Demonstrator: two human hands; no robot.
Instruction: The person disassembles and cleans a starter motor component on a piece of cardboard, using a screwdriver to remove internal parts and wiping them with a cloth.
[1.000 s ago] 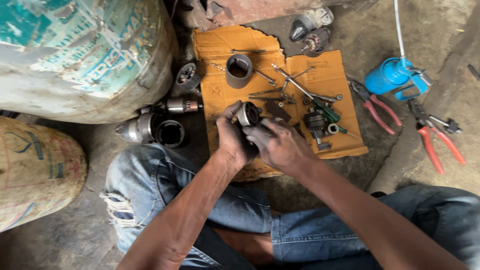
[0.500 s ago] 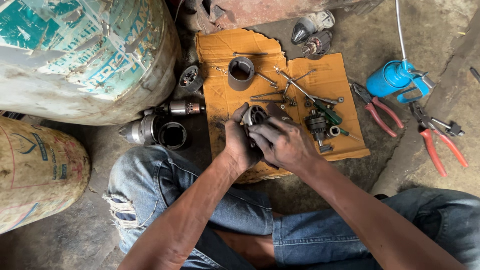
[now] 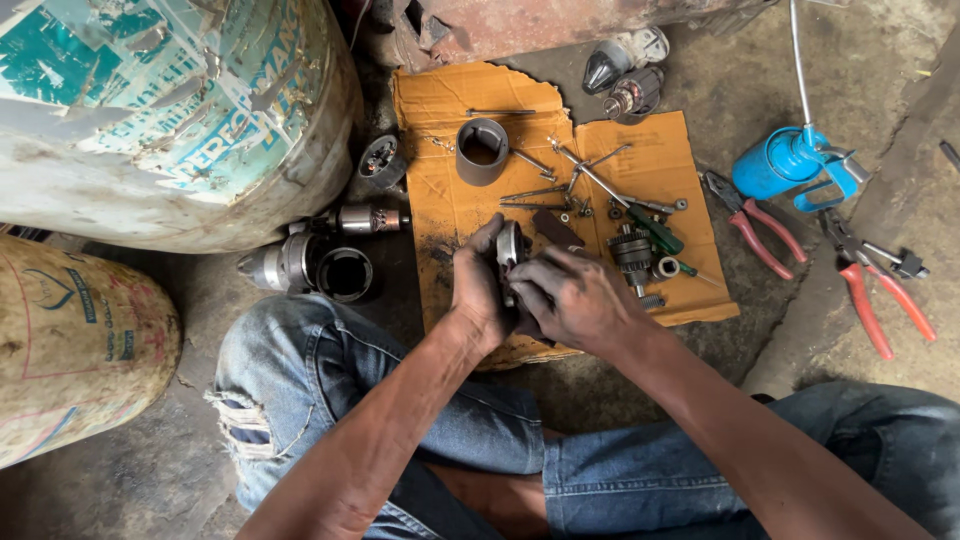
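Over cardboard (image 3: 450, 200), both hands, left (image 3: 478, 285) and right (image 3: 565, 295), stay closed around the greasy metal part (image 3: 508, 245), barely shifted.

– What's the ground like?
– Rough grey concrete floor (image 3: 880, 60), dusty, under flat daylight.
– Any furniture?
– A worn painted drum (image 3: 170, 110) and a tan sack (image 3: 70, 350), both well left of the hands.

We are in a rough repair workshop, working on the bare concrete floor (image 3: 620, 400). A torn sheet of cardboard (image 3: 450, 205) carries greasy motor parts and loose bolts, red-handled pliers (image 3: 755, 225) and a blue oil can (image 3: 775, 170) lie alongside, and battered drums (image 3: 170, 110) crowd the left.
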